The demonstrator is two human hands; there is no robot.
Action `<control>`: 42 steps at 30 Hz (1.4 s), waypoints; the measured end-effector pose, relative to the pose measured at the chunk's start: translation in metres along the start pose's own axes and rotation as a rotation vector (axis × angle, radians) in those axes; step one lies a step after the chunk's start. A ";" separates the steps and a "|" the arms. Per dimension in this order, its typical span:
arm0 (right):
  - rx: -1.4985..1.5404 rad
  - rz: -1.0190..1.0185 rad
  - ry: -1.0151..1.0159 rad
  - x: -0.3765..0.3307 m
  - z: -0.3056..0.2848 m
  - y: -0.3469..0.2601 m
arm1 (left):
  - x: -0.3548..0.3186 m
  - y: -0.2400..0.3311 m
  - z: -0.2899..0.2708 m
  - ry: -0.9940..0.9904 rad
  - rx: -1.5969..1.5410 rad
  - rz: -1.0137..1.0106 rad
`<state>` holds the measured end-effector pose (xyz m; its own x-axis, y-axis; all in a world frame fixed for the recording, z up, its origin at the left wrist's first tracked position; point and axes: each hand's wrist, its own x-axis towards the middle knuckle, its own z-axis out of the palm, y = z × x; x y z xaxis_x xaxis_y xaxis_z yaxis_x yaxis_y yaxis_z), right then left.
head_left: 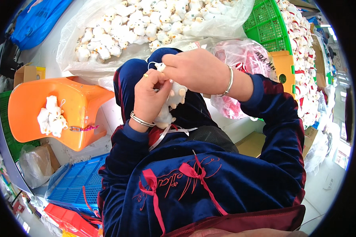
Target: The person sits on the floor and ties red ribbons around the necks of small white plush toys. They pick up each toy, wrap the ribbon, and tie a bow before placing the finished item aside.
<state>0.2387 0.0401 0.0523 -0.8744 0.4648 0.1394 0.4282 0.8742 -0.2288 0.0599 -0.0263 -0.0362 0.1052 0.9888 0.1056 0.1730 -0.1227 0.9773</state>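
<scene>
My left hand (148, 94) grips a small white plush toy (174, 98) over my lap, a silver bangle on its wrist. My right hand (194, 69) pinches the top of the same toy, where a thin white loop sticks out. A white ribbon (168, 132) hangs from the toy down across my dark blue velvet top, which has red bows.
A clear bag of several white plush toys (146, 23) lies ahead. An orange plastic stool (71, 106) at the left carries a few finished toys (51, 118). Green crate (267, 23) and pink-filled bag (245, 59) at the right; blue crate (75, 181) lower left.
</scene>
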 end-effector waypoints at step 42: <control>0.824 0.656 0.126 -0.049 0.035 0.005 | 0.002 -0.004 0.000 -0.021 0.129 0.228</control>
<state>0.2758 0.0167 0.0110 -0.4776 0.8639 -0.1601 0.4798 0.1038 -0.8712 0.0593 -0.0242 -0.0395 0.1758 0.9326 0.3151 0.2657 -0.3532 0.8970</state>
